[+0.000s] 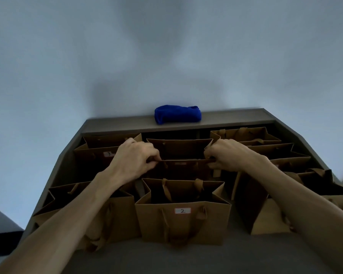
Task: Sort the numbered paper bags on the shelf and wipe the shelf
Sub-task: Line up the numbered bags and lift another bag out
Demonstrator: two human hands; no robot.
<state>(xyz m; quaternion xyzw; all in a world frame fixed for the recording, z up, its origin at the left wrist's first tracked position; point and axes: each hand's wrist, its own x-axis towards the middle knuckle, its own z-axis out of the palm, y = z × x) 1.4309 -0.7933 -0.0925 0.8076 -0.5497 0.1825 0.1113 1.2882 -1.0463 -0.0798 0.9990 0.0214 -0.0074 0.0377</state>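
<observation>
Both hands are up on the dim grey shelf (186,258) and both are working the same bag. The left hand (136,159) is pinched shut on the near rim of the open brown paper bag in the middle row (178,148), at its left corner, knuckles up, fingers curled tight. The right hand (227,155) mirrors it, clenched on the same rim at the right corner, so the bag's front edge runs taut between the two fists. A label on that bag's front shows only as a pale smear; its number cannot be read.

Just below the hands, nearer the person, stands the brown paper bag with the white label marked 2 (182,222), upright, mouth open, its flat paper handles drooping inside and over the front. Left of the left hand sits the brown paper bag labelled 3 (96,155), label just beside the wrist. Under the left forearm there's another open brown bag (71,196), number hidden. To the right of the right hand, a stack of further brown bags (265,147) crowds the side, numbers not visible, and a bag under the right forearm (253,206) stands tilted.

Beyond both hands, on the raised back ledge (236,115) against the pale wall (166,46), lies the bunched bright blue cloth (177,114), well apart from either hand.
</observation>
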